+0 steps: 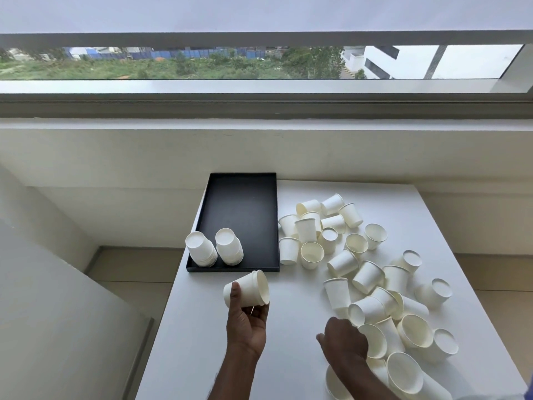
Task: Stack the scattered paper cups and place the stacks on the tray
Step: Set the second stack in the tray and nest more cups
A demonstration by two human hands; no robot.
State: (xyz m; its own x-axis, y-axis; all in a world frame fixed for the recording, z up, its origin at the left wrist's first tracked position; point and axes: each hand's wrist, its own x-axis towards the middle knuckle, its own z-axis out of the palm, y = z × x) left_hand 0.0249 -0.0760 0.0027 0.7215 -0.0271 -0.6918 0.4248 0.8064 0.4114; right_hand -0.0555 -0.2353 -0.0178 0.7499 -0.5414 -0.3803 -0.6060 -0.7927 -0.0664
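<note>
A black tray point(240, 203) lies at the table's far left. Two upside-down stacks of white paper cups point(201, 249) point(229, 247) stand in its near left corner. My left hand point(246, 321) grips a short stack of cups point(248, 290) held sideways, mouth to the right, just in front of the tray. Several loose cups point(343, 262) lie scattered over the right half of the table, some upright, some tipped over. My right hand point(344, 340) reaches into the near part of this pile and touches a cup lying on its side point(375, 342). Its thumb sticks out left and its fingertips are hidden.
The white table point(202, 342) stands against a low white wall under a wide window point(259, 63). Its left edge drops off to the floor point(138, 267). A cup rim point(334, 385) shows under my right forearm at the near edge.
</note>
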